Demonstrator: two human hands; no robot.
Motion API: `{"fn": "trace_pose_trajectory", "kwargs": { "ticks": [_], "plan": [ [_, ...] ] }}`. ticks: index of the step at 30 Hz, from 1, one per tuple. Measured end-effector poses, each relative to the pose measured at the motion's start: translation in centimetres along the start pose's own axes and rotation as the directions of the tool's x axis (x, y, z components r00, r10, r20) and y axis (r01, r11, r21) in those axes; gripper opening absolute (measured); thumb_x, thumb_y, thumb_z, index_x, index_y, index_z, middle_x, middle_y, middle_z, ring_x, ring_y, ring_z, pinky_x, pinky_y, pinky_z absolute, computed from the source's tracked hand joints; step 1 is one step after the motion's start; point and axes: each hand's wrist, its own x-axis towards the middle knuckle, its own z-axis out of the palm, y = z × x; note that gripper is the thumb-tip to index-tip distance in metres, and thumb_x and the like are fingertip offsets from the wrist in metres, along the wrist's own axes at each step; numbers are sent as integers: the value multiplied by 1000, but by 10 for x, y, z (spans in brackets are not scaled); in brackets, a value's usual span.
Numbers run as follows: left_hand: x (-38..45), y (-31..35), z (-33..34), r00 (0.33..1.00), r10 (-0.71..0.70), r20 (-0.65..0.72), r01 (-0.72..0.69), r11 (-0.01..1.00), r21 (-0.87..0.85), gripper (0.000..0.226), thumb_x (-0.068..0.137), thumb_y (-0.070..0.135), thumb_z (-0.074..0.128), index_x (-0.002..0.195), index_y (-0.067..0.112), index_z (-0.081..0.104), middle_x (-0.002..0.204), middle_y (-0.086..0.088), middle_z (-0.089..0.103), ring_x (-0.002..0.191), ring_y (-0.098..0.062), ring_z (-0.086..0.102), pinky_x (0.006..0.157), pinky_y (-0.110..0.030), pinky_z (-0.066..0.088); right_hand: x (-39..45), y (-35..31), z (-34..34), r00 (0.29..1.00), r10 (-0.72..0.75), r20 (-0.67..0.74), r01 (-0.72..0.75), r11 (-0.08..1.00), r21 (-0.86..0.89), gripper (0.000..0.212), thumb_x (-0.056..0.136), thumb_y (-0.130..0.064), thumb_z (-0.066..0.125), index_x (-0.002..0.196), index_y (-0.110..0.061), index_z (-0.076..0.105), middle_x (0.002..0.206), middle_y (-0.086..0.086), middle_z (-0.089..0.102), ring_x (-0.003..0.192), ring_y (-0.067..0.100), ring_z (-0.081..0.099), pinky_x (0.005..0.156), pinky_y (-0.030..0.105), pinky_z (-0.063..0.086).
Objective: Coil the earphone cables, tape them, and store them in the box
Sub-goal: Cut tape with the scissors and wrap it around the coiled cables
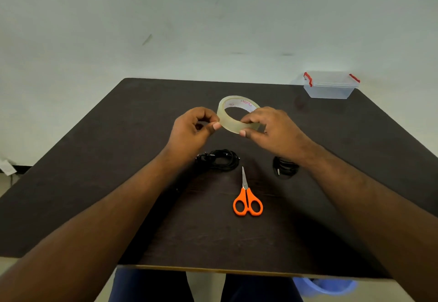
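Observation:
Above the middle of the dark table [94, 183] I hold a roll of clear tape [233, 124] in the air. My right hand [272, 131] grips the roll's right side between thumb and fingers. My left hand [192, 131] pinches at the roll's left edge with thumb and forefinger. Two black coiled earphone cables lie on the table below the hands: a larger coil [219, 160] and a smaller coil [284, 167] partly under my right wrist. The clear plastic box [330, 86] with red clips stands at the far right corner.
Orange-handled scissors [247, 199] lie shut on the table in front of me, blades pointing away. A pale wall rises behind the table. My legs and a blue object [324, 286] on the floor show below the near edge.

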Motion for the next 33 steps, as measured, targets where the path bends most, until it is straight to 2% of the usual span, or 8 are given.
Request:
{"fn": "trace_pose_trajectory", "kwargs": {
  "ticks": [5, 9, 13, 18, 22, 26, 31, 33],
  "plan": [
    [-1, -15, -5, 993, -97, 61, 109, 965, -238, 3, 88, 10, 66, 87, 11, 64, 98, -17, 69, 87, -34, 65, 84, -48, 56, 17, 13, 1, 992, -72, 103, 70, 997, 26, 28, 89, -22, 63, 117, -15, 65, 106, -10, 61, 96, 5, 52, 72, 3, 31],
    [3, -26, -26, 982, -179, 56, 183, 857, -481, 10, 92, 1, 57, 85, 8, 58, 104, -16, 70, 90, -26, 67, 86, -40, 55, 26, 36, -6, 952, -123, 279, 157, 982, -104, 19, 89, -26, 64, 100, -11, 65, 96, 0, 61, 91, 13, 51, 82, 26, 44],
    [4, -32, -35, 961, -224, 164, 277, 825, -493, 10, 90, -2, 57, 84, 4, 56, 103, -18, 72, 96, -30, 69, 87, -38, 56, 39, 55, -7, 947, -33, 318, 150, 924, -351, 57, 77, -71, 51, 74, -15, 56, 72, -2, 56, 73, 17, 52, 101, 37, 38],
    [11, -34, -39, 941, -329, 72, 315, 781, -539, 17, 89, -6, 59, 76, 5, 55, 96, -21, 72, 94, -34, 71, 83, -39, 57, 57, 66, 13, 909, -105, 404, 248, 914, -321, 45, 92, -42, 57, 128, -15, 59, 124, 8, 64, 114, 27, 59, 105, 46, 34],
    [14, -42, -47, 919, -394, -18, 327, 786, -524, 18, 87, -7, 62, 74, 5, 56, 88, -20, 73, 87, -33, 72, 79, -39, 58, 61, 83, 12, 881, -64, 469, 215, 937, -275, 29, 88, -34, 65, 101, -8, 65, 115, 10, 64, 132, 27, 46, 106, 44, 32],
    [14, -45, -46, 914, -403, -41, 335, 810, -481, 18, 86, -6, 64, 74, 5, 57, 86, -17, 73, 85, -31, 73, 79, -39, 59, 62, 89, 23, 915, 58, 400, 50, 966, -254, 66, 72, -81, 48, 79, -17, 64, 92, 1, 67, 113, 26, 59, 97, 51, 43],
    [11, -47, -49, 912, -406, -50, 343, 826, -448, 15, 82, -5, 69, 75, 2, 58, 82, -16, 73, 84, -30, 72, 80, -41, 60, 65, 91, 28, 938, 11, 346, 34, 992, -122, 34, 87, -37, 66, 117, -20, 67, 118, -2, 64, 114, 16, 56, 98, 36, 44],
    [11, -48, -48, 911, -408, -61, 345, 836, -427, 14, 80, -4, 71, 76, 0, 58, 81, -17, 73, 83, -30, 72, 80, -42, 60, 68, 95, 28, 923, 9, 384, 57, 985, -162, 28, 88, -33, 66, 114, -20, 69, 118, -1, 64, 117, 19, 55, 98, 39, 44]
  ]
}}
